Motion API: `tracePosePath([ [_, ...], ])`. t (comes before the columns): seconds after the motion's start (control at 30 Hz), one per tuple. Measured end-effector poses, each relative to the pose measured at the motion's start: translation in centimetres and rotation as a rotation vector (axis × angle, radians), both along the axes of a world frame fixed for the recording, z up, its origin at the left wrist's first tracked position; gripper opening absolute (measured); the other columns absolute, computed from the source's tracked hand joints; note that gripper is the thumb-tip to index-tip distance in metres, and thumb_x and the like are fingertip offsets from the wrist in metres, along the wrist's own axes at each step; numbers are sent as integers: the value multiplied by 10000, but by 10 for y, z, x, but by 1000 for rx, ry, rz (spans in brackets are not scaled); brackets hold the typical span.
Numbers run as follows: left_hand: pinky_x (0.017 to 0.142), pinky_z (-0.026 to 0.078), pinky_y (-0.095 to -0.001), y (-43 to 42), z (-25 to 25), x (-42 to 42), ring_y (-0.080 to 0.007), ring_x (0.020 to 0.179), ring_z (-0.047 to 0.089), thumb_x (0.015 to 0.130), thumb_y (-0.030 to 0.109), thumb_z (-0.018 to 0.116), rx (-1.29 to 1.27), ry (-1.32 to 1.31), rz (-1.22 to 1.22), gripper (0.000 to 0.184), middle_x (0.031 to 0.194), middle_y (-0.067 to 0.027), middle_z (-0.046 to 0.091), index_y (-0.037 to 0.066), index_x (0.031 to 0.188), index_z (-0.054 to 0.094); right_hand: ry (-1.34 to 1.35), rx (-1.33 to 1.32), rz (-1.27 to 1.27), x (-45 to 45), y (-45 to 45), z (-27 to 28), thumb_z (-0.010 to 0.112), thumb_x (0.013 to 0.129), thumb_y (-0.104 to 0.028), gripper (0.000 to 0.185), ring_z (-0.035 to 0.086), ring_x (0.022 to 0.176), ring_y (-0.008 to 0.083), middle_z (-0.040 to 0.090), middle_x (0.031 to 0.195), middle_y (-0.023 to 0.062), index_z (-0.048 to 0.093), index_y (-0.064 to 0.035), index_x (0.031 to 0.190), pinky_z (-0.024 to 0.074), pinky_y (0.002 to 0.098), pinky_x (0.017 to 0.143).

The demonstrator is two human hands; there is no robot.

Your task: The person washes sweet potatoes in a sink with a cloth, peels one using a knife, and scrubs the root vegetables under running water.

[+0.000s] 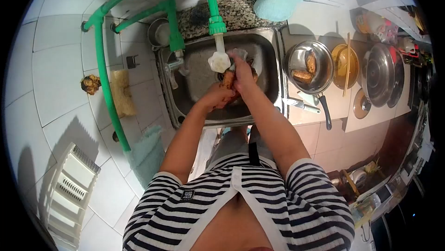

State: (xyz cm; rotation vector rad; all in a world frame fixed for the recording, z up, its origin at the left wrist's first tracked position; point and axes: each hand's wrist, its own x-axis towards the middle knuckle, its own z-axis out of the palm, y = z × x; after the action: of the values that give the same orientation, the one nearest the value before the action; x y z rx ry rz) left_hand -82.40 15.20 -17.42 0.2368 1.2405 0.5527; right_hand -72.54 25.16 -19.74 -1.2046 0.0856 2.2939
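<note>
Over the metal sink, my left hand is closed round the lower end of a brown, rough-skinned root-like piece. My right hand is closed beside it, against the upper part of the same piece; whether it holds anything else is hidden. More brown pieces lie partly hidden behind my right hand in the sink. A white tap knob on a green pipe is just above the hands. Two similar brown pieces rest in a steel pan to the right.
Right of the sink are a knife, a yellow bowl with chopsticks across it, and large metal lids. A small pot stands at the back left. Green pipes run along the left wall.
</note>
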Motion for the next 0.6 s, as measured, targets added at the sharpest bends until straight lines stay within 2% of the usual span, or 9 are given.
tracePosePath([
  [0.07,435,388,-321,-6,-13,8,-185,491,499,722,173,624,213,334,-100,201,625,-59,541,41,853,546,-198,97,120,0,-20,1,609,795,-215,416,521,924,257,534,988,154,425,16,1088,425,365,798],
  [0.1,514,444,-376,-7,-17,12,-269,575,583,681,176,650,428,667,-203,246,694,-131,614,6,845,582,-449,426,222,-5,-38,-12,610,793,-212,470,505,966,272,506,1057,168,383,25,1130,405,364,836],
  [0.13,514,444,-376,-7,-12,13,-269,575,583,681,176,650,423,660,-207,246,694,-131,614,6,845,582,-700,750,328,-7,-52,-12,610,791,-209,526,489,1008,287,479,1125,182,341,35,1172,386,364,875],
  [0.2,687,457,-421,7,-2,14,-365,776,599,669,163,625,372,915,-435,315,828,-199,627,-15,926,589,-686,698,314,-6,-59,-5,603,797,-201,498,491,1000,283,487,1106,183,356,35,1159,382,360,878],
  [0.3,697,453,-435,5,4,21,-401,810,574,688,159,596,291,925,-369,286,846,-238,605,-26,906,582,-660,629,282,-6,-36,-15,598,803,-162,439,514,943,246,518,1030,181,390,37,1136,415,348,822],
  [0.43,534,446,-383,6,9,15,-308,607,585,720,170,616,442,952,-401,255,719,-155,609,14,913,557,23,9,11,-1,21,-39,612,800,-176,276,518,693,195,526,754,113,471,-2,961,451,324,648],
  [0.5,359,331,-301,2,22,9,-159,388,442,728,168,612,-51,-160,48,216,567,-50,508,38,888,546,207,-226,-121,-4,27,-46,615,800,-190,236,500,606,180,505,666,86,485,-19,897,452,318,590],
  [0.57,339,266,-264,2,20,13,-104,369,361,730,152,609,-35,-245,140,203,542,-12,446,43,886,538,460,-264,-148,-3,28,-29,597,815,-232,224,455,521,185,461,591,66,475,-44,814,448,328,551],
  [0.6,318,200,-227,5,19,16,-48,350,281,732,135,605,-2,-331,244,191,516,27,384,48,884,531,178,-199,-66,-7,19,-21,588,821,-244,236,491,552,178,490,646,74,488,-34,861,455,322,555],
])
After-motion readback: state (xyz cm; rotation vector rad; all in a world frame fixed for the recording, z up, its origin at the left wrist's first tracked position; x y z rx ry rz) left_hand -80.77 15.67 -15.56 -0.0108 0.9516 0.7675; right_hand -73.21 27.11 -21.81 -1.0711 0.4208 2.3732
